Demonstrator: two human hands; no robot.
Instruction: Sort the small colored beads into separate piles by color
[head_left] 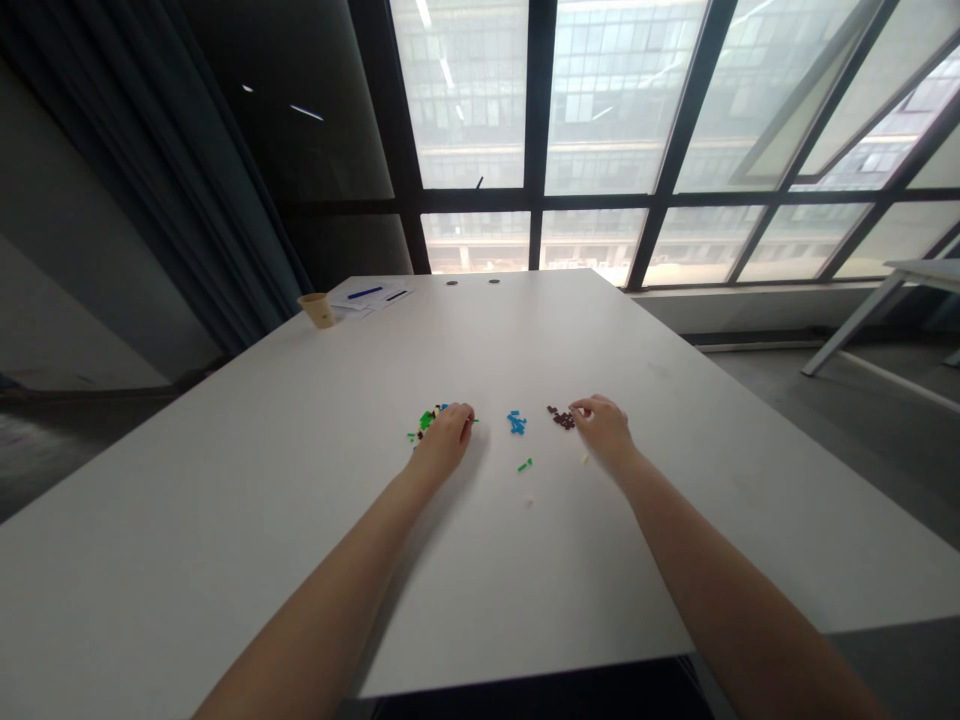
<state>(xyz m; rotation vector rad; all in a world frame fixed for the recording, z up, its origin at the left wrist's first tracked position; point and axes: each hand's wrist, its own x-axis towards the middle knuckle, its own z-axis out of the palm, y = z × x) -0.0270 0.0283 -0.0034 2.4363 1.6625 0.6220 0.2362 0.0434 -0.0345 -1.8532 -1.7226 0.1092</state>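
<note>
Fingers [459, 412] of the left hand [442, 442] curl onto a mixed heap of tiny plastic bricks [426, 420]; fingers [579, 405] of the right hand [606, 430] stretch beside dark red bricks [561, 418].
Whether either hand holds a brick cannot be told. Blue bricks [516, 422] sit in a separate cluster between the hands on the white worktop [225, 520]; one green brick [525, 465] lies apart, its long axis slanting up to the right.

Inventory: you had two hands [442, 442] over one white table [225, 500]. You counted three piles of small plastic bricks: one mostly green pile [429, 420], one blue pile [516, 422] and one dark red pile [561, 418]. One loose green brick [524, 465], one paper cup [317, 310] and two pens [365, 292] were also present.
</note>
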